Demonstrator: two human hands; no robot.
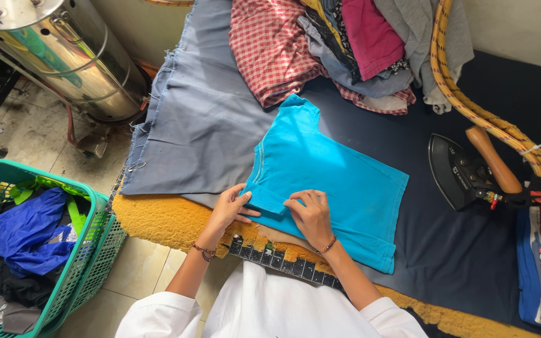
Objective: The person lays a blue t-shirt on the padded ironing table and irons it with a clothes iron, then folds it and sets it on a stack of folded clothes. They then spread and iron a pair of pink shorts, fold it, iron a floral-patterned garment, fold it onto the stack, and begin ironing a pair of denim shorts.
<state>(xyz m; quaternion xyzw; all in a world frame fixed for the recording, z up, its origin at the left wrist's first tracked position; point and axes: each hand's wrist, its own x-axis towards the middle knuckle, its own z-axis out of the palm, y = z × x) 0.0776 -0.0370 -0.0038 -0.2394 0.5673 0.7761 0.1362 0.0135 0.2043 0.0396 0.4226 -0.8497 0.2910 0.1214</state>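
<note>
Left hand [230, 209] fingers pinch blue shirt [327, 178] hem; right hand [311, 216] fingers spread flat on it.

Turquoise T-shirt [327, 175], folded, lying flat on the table.

Garment is plain bright turquoise with visible seam stitching along one short sleeve. It is folded lengthwise, the sleeve end pointing away from the left grip [230, 209] and right grip [311, 216], the hem end running off to the right of the right grip. Its near edge lies under both grips: left grip fingers pinch the folded corner, right grip presses flat just beside it. Cloth lies smooth, with faint creases, and slightly askew to the table edge.
</note>
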